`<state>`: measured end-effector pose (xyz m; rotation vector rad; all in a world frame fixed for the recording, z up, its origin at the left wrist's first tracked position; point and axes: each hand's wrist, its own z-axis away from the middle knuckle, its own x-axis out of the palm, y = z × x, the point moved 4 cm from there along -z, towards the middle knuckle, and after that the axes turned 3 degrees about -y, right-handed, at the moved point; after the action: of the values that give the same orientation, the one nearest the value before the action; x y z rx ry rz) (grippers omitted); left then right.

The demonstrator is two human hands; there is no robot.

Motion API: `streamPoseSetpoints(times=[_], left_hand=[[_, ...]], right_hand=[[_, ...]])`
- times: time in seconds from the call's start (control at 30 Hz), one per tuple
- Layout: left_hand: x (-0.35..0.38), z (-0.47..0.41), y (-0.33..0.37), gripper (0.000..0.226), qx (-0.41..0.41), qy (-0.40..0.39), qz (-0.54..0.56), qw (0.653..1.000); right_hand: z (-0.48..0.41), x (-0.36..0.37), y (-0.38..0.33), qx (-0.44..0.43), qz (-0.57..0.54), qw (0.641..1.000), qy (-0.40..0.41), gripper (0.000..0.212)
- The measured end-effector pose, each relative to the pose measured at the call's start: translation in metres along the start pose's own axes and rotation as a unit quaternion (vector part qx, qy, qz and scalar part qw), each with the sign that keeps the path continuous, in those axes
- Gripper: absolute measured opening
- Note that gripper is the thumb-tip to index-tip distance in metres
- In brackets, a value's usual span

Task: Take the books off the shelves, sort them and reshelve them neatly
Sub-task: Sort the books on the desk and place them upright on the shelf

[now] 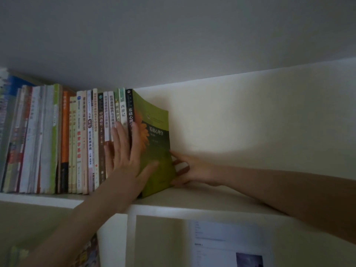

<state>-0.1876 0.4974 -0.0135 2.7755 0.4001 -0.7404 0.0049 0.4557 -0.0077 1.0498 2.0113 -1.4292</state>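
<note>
A: Where's the green book (156, 135)?

B: Top shelf (212, 197), right end of the row (81, 141); roughly upright, spine out, cover splayed toward the bare side; not flush w/ its neighbours yet, I'd say.

A: Hands?

B: Left hand (123, 157) is flat, fingers straight, grasping nothing; fingers on the spines, thumb on the green cover. Right hand (189, 170) sits at the cover's far edge, deep in the shelf; thumb touches that edge; can't tell if the fingers grip the book or just prop it; something pale & brown there is too blurred to name.

A: How to do this step well?

B: My guess is it's seating the end bk. Push w/ the flat palm on the spine, not the cover, so it slides in square; right hand shd press the cover toward the row so the pages close up; line the spine up w/ the others; don't let go till it stands alone; nothing props the row's open end, so it could tip right.
</note>
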Motion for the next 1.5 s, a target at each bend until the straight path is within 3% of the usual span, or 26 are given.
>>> streamPoseSetpoints(times=[0.1, 0.27, 0.4, 0.53, 0.67, 0.8, 0.9, 1.0, 1.1, 1.17, 1.3, 1.4, 1.5], left_hand=[[0.005, 0.002, -0.001, 0.113, 0.010, -0.089, -0.080, 0.993], [0.007, 0.002, 0.006, 0.121, -0.039, -0.092, -0.144, 0.984], [0.004, 0.004, 0.004, 0.123, -0.036, -0.048, -0.087, 0.994], [0.002, -0.001, -0.005, 0.098, 0.022, 0.070, -0.094, 0.993], [0.006, -0.002, -0.014, 0.095, 0.036, 0.082, -0.133, 0.987], [0.008, -0.005, -0.012, 0.105, 0.010, 0.087, -0.126, 0.988], [0.005, -0.003, 0.014, 0.099, 0.010, 0.086, -0.084, 0.993], [-0.002, 0.016, 0.071, 0.080, 0.108, 0.093, 0.032, 0.989], [-0.009, 0.048, 0.118, 0.051, 0.125, 0.097, 0.212, 0.964], [-0.008, 0.078, 0.150, 0.040, 0.179, 0.085, 0.288, 0.937], [0.034, 0.164, 0.221, 0.029, 0.269, -0.033, 0.410, 0.871], [0.109, 0.222, 0.261, 0.034, 0.185, -0.239, 0.520, 0.798], [0.193, 0.284, 0.286, 0.052, 0.104, -0.419, 0.520, 0.737]], right_hand=[[0.001, 0.001, 0.001, 0.004, -0.019, 1.000, -0.012, 0.093], [-0.003, 0.006, -0.006, 0.012, 0.129, 0.991, 0.029, 0.096], [0.002, 0.000, -0.014, 0.022, 0.169, 0.985, 0.031, 0.095], [0.000, 0.001, -0.017, 0.006, 0.112, 0.994, 0.000, 0.097], [0.003, 0.001, -0.018, 0.017, 0.066, 0.997, -0.042, 0.092], [0.017, -0.002, -0.038, 0.008, 0.052, 0.997, -0.061, 0.086], [0.042, -0.009, -0.063, -0.030, 0.030, 0.999, -0.031, 0.087], [0.088, -0.020, -0.075, -0.040, 0.024, 0.999, 0.013, 0.086], [0.158, -0.034, -0.088, -0.051, -0.013, 0.993, 0.107, 0.081], [0.217, -0.036, -0.096, -0.073, -0.054, 0.980, 0.175, 0.075], [0.335, -0.008, -0.080, -0.039, -0.087, 0.973, 0.209, 0.070], [0.415, 0.019, -0.035, 0.071, -0.131, 0.958, 0.244, 0.072], [0.499, 0.047, 0.019, 0.204, -0.164, 0.921, 0.289, 0.073]])
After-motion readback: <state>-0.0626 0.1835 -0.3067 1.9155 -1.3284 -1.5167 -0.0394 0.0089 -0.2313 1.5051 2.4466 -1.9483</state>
